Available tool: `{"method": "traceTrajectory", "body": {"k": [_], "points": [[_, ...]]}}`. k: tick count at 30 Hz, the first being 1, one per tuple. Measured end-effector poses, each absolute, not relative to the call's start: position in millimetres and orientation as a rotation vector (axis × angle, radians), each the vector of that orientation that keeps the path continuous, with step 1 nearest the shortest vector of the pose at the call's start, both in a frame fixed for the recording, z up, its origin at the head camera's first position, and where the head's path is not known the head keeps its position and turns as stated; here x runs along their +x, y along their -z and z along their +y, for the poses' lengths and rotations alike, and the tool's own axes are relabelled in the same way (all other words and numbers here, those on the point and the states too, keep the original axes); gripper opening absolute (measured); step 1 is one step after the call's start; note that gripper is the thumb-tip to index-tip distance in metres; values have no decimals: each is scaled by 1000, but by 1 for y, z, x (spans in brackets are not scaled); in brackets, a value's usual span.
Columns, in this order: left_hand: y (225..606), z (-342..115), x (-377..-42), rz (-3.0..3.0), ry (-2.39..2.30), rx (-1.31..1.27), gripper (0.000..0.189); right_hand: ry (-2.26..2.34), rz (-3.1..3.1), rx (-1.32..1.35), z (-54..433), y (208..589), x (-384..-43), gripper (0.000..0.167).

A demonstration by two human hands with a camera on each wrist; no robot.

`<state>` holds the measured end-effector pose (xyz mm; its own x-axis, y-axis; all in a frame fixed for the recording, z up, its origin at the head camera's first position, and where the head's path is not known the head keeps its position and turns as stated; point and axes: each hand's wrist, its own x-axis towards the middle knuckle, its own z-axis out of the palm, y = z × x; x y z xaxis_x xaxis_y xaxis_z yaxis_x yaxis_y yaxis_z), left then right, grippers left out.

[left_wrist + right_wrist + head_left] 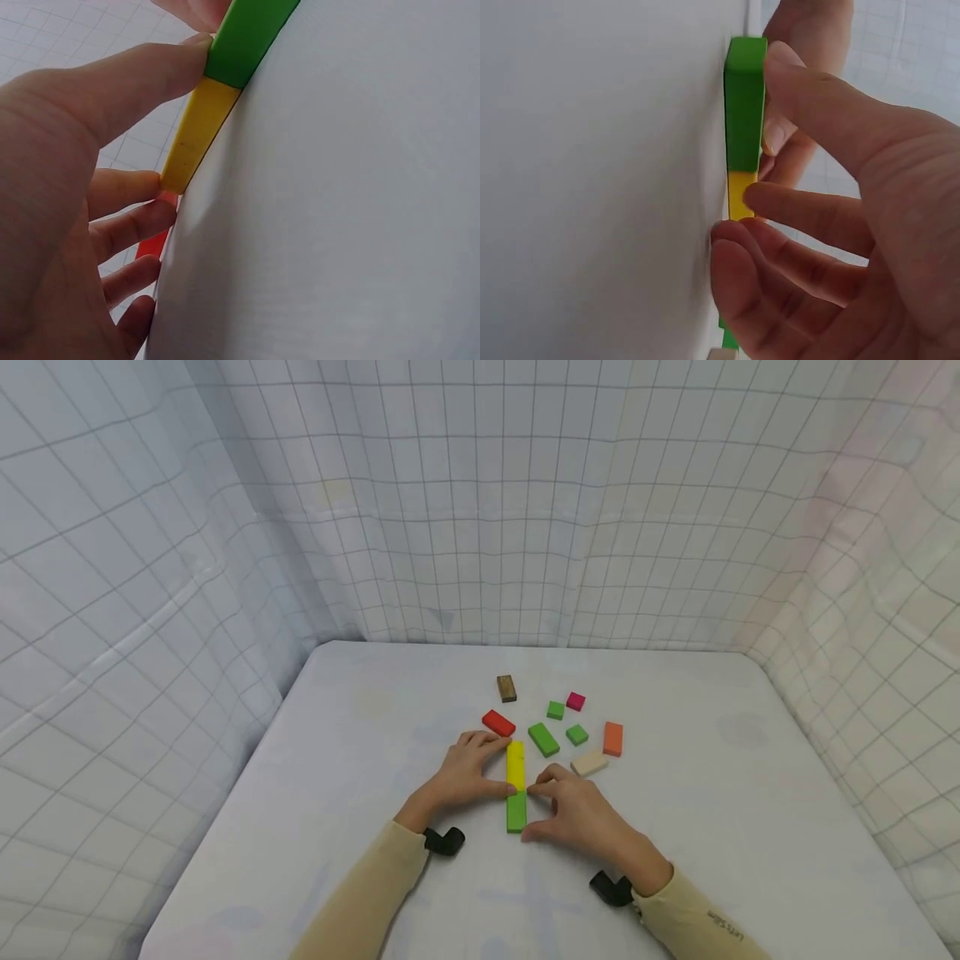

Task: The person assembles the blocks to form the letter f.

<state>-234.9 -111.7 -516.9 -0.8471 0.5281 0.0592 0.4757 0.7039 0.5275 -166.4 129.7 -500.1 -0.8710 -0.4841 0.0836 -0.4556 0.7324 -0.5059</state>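
A yellow block and a green block lie end to end in a straight line on the white table. My left hand spans the yellow block, index fingertip at its far end and thumb by the seam with the green one. From the other side my right hand reaches along the green block, thumb at its near corner. The right index finger touches the yellow block's side just past the seam; its other fingers curl beneath the palm.
Just beyond the left fingers lies a red block, with a brown block farther back. To the right are a green block, small green pieces, a pink piece, an orange block and a cream block.
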Motion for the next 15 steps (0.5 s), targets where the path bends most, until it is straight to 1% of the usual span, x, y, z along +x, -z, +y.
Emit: {"method": "traceTrajectory", "body": {"k": [4, 7, 10, 15], "points": [[516, -110, -233, 2807, -843, 822, 87, 871, 2995, -719, 138, 496, -171, 46], [515, -110, -232, 2806, -846, 818, 86, 870, 3099, -631, 143, 492, -175, 38], [513, -110, -232, 2796, -849, 812, 86, 864, 3155, -515, 149, 489, -179, 35], [515, -111, -232, 2795, -847, 812, 87, 878, 3206, -386, 161, 487, -187, 38]]}}
